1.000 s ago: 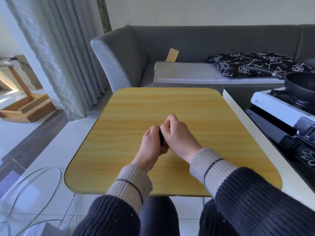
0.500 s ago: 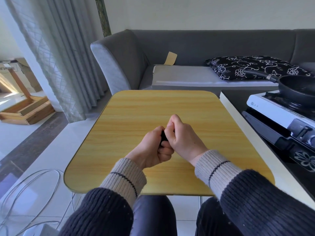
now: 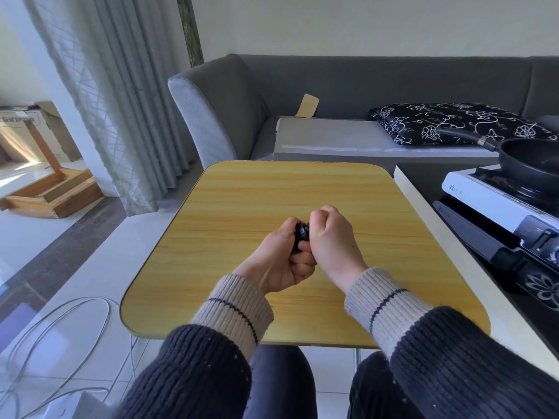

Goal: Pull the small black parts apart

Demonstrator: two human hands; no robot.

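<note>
Daylight from the curtained window falls across a small yellow wood-grain table (image 3: 272,201), and over its middle a seated person has both hands brought together. Between them is a small black object (image 3: 302,232), only a sliver of it showing, dark with a ribbed or lettered face; what it is I cannot tell. The left hand (image 3: 279,261) has its fingers curled round the lower part of the object, palm turned inward, as if to steady it. The right hand (image 3: 328,240) is closed in a fist over the top and far side, knuckles up, and seems to pinch or press the upper end. Held that way, one hand looks to brace while the other works on it, though that is my reading only. Both wrists hover just above the tabletop, and both arms wear dark knit sleeves with pale striped cuffs.

Past the table's far edge stands a grey sofa (image 3: 363,83) with a black floral cushion (image 3: 447,122) lying on its seat. To the right, on a neighbouring white-edged surface, sits a portable stove (image 3: 496,201) with a black frying pan (image 3: 532,164) on it. Left of the table hang pale curtains (image 3: 115,101), with a wooden frame (image 3: 51,195) on the floor beyond them and loops of white cable (image 3: 60,334) near the person's knee.
</note>
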